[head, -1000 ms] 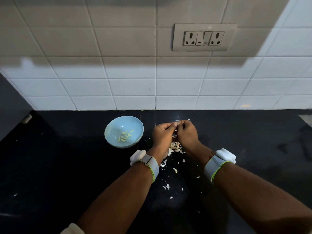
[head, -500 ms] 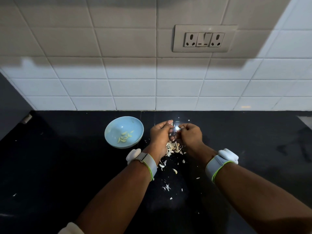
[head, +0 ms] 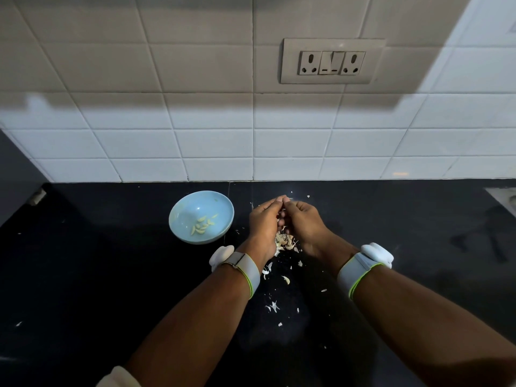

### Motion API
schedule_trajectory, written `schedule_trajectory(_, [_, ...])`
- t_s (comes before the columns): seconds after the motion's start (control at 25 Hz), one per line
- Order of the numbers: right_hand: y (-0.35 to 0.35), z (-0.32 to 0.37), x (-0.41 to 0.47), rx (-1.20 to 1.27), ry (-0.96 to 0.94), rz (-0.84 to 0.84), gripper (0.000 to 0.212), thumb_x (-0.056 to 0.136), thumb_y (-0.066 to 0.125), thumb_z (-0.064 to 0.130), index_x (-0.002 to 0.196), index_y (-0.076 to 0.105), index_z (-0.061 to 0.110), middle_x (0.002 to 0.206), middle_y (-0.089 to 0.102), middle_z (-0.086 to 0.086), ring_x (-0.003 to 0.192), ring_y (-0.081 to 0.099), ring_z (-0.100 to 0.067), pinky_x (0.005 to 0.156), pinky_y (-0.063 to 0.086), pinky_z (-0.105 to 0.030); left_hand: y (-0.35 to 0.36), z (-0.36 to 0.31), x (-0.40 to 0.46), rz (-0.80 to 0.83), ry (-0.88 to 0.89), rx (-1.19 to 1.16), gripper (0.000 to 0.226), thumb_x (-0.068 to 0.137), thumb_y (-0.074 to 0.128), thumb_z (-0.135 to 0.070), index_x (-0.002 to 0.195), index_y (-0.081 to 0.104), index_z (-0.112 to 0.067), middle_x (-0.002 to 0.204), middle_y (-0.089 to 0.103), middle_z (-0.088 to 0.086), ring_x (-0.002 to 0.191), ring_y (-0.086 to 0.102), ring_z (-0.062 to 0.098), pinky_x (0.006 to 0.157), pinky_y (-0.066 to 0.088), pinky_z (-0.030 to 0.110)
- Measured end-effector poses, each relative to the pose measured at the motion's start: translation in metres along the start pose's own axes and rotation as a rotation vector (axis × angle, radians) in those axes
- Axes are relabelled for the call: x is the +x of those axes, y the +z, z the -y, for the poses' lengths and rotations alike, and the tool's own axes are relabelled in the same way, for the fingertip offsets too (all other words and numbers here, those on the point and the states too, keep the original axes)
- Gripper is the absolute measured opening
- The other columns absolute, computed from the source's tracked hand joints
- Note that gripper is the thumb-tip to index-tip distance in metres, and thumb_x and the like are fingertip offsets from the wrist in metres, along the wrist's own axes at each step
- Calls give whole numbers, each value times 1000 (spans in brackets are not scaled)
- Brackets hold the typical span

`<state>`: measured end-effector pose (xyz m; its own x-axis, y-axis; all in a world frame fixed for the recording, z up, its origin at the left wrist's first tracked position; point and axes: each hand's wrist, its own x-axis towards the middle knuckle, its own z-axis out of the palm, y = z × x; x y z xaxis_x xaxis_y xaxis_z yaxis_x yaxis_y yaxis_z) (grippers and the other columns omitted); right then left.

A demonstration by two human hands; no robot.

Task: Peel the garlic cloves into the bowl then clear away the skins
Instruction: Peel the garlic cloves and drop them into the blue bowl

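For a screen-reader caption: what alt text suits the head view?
Two hands, left hand and right hand, work fingertips together above a heap of garlic skins on a black counter. A blue bowl with peeled cloves sits to their left.

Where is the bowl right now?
In the head view, the bowl sits on the black counter beside the left hand, on its left, near the tiled wall.
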<state>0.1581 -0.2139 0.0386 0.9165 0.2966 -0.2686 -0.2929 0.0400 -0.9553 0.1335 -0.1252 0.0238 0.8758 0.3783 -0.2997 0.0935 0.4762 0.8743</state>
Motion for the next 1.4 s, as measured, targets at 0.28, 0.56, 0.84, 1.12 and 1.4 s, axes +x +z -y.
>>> schedule_trajectory(0.28, [1, -7, 3, 13, -50, 35, 31, 109, 49, 30, 86, 59, 12, 64, 55, 0, 56, 48, -12, 50, 40, -23, 0, -10, 0, -42, -46, -10, 17, 92, 64, -18, 91, 80, -14, 64, 57, 0, 50, 46, 12, 47, 39, 20])
schedule_trajectory(0.56, [-5, -7, -3, -85, -106, 67, 25, 109, 49, 25, 94, 56, 7, 67, 53, -2, 55, 47, -10, 51, 39, -22, 4, -11, -1, -81, 48, 100, 16, 87, 61, -6, 77, 73, 0, 57, 54, 6, 49, 47, 19, 46, 44, 26])
schedule_trajectory(0.84, [-10, -8, -8, -145, -133, 69, 24, 110, 46, 22, 94, 56, 7, 65, 57, 5, 56, 50, -8, 51, 41, -17, 4, -6, 5, -98, 89, 251, 17, 83, 65, -6, 76, 69, 9, 54, 55, 4, 50, 52, 21, 52, 53, 36])
schedule_trajectory(1.12, [-11, -8, 0, -25, -66, 54, 34, 112, 40, 29, 83, 52, 15, 66, 51, 2, 54, 44, -10, 51, 36, -23, 3, -5, 0, 3, 41, 126, 17, 97, 61, -6, 83, 70, -1, 62, 61, 6, 50, 54, 12, 50, 50, 28])
schedule_trajectory(1.4, [-15, -12, 3, -115, -74, 50, 32, 111, 43, 30, 84, 52, 16, 68, 54, 2, 55, 46, -8, 51, 38, -22, 0, -7, 4, 18, -54, 105, 28, 97, 68, -33, 98, 73, -6, 70, 65, 0, 57, 60, 9, 54, 54, 28])
